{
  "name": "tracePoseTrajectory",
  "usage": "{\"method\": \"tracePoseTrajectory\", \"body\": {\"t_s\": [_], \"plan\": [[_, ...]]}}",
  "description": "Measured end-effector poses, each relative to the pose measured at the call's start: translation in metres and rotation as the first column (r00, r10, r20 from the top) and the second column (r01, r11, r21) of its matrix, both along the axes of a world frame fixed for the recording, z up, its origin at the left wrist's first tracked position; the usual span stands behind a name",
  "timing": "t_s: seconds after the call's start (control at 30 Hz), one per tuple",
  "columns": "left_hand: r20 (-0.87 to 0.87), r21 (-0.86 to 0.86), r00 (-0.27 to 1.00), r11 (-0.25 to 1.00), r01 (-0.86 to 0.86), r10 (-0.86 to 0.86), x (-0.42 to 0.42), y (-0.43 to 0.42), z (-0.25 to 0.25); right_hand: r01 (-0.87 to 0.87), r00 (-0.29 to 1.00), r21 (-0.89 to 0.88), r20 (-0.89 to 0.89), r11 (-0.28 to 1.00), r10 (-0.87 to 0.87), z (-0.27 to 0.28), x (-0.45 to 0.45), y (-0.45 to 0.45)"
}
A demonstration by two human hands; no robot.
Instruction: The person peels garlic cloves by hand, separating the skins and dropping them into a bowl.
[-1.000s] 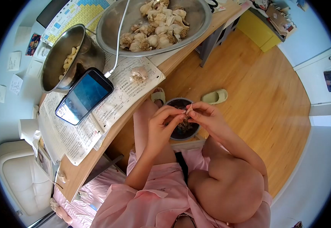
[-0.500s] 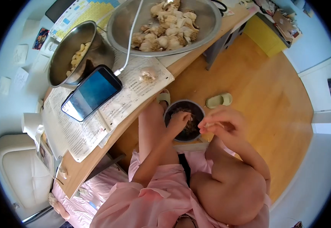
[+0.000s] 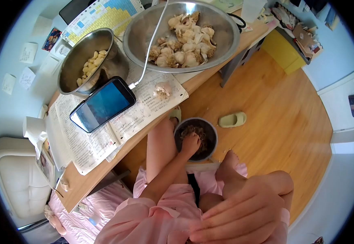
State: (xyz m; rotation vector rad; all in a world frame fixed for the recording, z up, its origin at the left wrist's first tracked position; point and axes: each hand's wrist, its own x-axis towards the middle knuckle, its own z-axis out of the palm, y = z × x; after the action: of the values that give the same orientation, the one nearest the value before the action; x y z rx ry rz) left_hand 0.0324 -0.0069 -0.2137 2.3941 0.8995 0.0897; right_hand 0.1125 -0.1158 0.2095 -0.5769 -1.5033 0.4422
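Observation:
My left hand (image 3: pixel 191 144) reaches into the dark bin (image 3: pixel 212 136) of peelings on the floor; its fingertips are hidden there. My right hand (image 3: pixel 244 211) is raised close to the camera above my lap, its fingers stretched and blurred, with nothing visible in it. On the desk stands a wide steel basin (image 3: pixel 138 44) with several garlic bulbs (image 3: pixel 185 38). A steel pot (image 3: pixel 116 61) beside it holds peeled cloves (image 3: pixel 92 65). A partly peeled garlic bulb (image 3: pixel 162 90) lies on the printed papers (image 3: pixel 142 107).
A phone (image 3: pixel 103 104) with a white cable (image 3: pixel 154 38) leans against the pot. The desk edge (image 3: pixel 124 152) runs to my left. A green slipper (image 3: pixel 232 120) lies on the floor. A yellow box (image 3: pixel 282 51) stands at the upper right.
My hands have moved apart from their shared hold. My left hand has gone down into the bin, and my right hand has come back toward my body and opened. The view has shifted slightly.

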Motion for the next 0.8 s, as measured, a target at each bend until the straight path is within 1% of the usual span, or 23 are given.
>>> {"method": "tracePoseTrajectory", "body": {"t_s": [0.07,0.1,0.17,0.2,0.27,0.3,0.37,0.4,0.47,0.5,0.6,0.67,0.7,0.77,0.8], "plan": [[-0.02,-0.069,1.0,0.998,-0.001,0.0,0.0,0.0,0.0,-0.034,0.999,0.055,0.001,0.998,0.034,0.001,0.001,0.002],[-0.033,-0.109,0.999,0.994,-0.002,-0.002,-0.001,-0.002,0.0,-0.041,0.999,0.192,0.022,0.981,0.038,-0.006,0.002,0.013],[-0.03,-0.137,1.0,0.991,-0.007,0.003,-0.001,-0.005,0.0,-0.067,0.997,0.293,0.047,0.954,0.055,-0.008,0.003,0.016],[-0.027,-0.151,1.0,0.989,-0.008,0.004,0.0,-0.006,0.001,-0.085,0.996,0.263,0.052,0.961,0.074,-0.003,0.005,0.013],[-0.045,-0.168,0.999,0.986,0.016,-0.024,0.0,-0.005,-0.002,-0.065,0.998,0.273,0.039,0.96,0.057,-0.002,0.004,0.011],[-0.055,-0.178,0.998,0.984,0.027,-0.037,-0.001,-0.005,-0.002,-0.027,1.0,0.311,0.019,0.95,0.023,-0.006,0.001,0.013],[-0.053,-0.199,0.997,0.979,0.036,-0.048,0.0,-0.005,-0.002,-0.002,1.0,0.293,-0.012,0.956,0.006,-0.006,-0.001,0.012],[-0.052,-0.21,0.997,0.977,0.04,-0.052,0.001,-0.005,-0.001,-0.017,1.0,0.237,-0.022,0.971,0.022,-0.002,-0.001,0.009],[-0.07,-0.215,0.996,0.975,0.047,-0.063,0.003,-0.005,0.002,-0.062,0.998,0.18,-0.016,0.982,0.066,0.001,0.003,0.008],[-0.082,-0.218,0.994,0.975,0.047,-0.067,0.002,-0.005,0.003,-0.093,0.996,0.179,-0.001,0.979,0.095,0.001,0.007,0.011],[-0.014,-0.261,0.999,0.965,0.026,-0.031,0.002,-0.007,0.004,-0.167,0.986,0.115,0.04,0.979,0.164,0.005,0.012,0.01],[-0.02,-0.275,0.999,0.961,0.03,-0.037,0.002,-0.007,0.004,0.003,0.999,0.293,-0.047,0.956,0.011,-0.001,0.003,0.019],[-0.022,-0.284,0.999,0.958,0.033,-0.041,0.003,-0.008,0.004,0.205,0.974,0.464,-0.179,0.861,-0.136,-0.013,-0.017,0.037],[-0.028,-0.298,0.999,0.954,0.035,-0.045,0.003,-0.008,0.001,0.214,0.971,0.472,-0.198,0.855,-0.133,-0.015,-0.017,0.038],[-0.031,-0.304,0.998,0.952,0.035,-0.047,0.003,-0.008,0.0,0.017,0.996,0.314,-0.086,0.949,0.01,-0.005,0.001,0.021]]}}
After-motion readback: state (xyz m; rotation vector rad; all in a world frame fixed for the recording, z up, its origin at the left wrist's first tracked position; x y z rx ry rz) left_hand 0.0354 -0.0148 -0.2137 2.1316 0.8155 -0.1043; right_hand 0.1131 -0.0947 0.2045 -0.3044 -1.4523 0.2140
